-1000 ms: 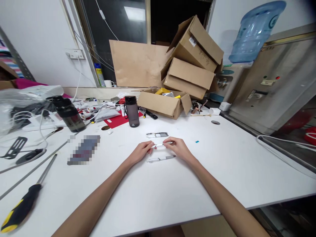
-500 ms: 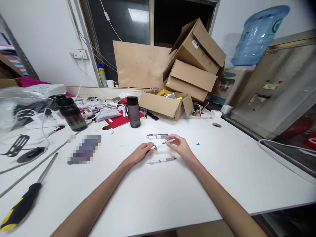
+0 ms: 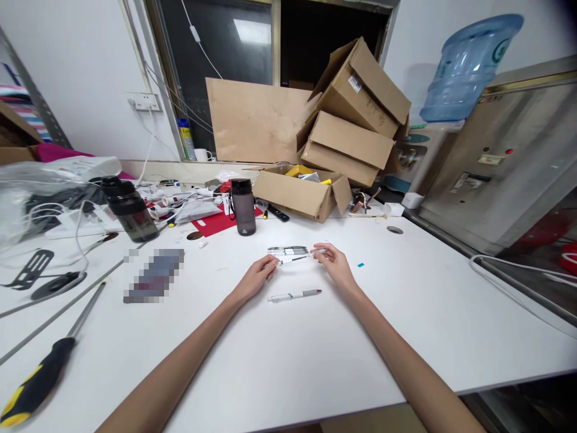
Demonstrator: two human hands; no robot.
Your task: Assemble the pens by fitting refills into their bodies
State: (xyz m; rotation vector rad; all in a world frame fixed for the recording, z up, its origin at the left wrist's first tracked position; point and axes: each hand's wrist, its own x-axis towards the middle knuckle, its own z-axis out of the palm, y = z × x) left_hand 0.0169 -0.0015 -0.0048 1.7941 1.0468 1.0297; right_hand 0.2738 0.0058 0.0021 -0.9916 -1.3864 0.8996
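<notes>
Between my hands, above the white table, is a pen [image 3: 286, 260] with a white barrel. My left hand [image 3: 258, 278] pinches the barrel's left end between thumb and fingers. From the barrel a thin dark refill [image 3: 301, 258] points right, towards my right hand [image 3: 334, 268]. That hand is closed on a small greyish pen part [image 3: 320, 250], partly hidden by the fingers. Just behind, several pens [image 3: 287, 249] lie side by side on the table. Nearer to me lies a single white pen with a grey grip [image 3: 294, 296], its tip to the right.
A dark bottle [image 3: 243, 207] and an open cardboard box [image 3: 300, 199] stand behind the pens. To the left are a second bottle [image 3: 130, 210], a pixelated flat object [image 3: 155, 275] and a screwdriver [image 3: 45, 370]. A small blue piece [image 3: 360, 264] lies right of my right hand.
My hands have drawn apart, the right one moving slightly right with the greyish part. More of the dark refill shows between them. The pens on the table have stayed put.
</notes>
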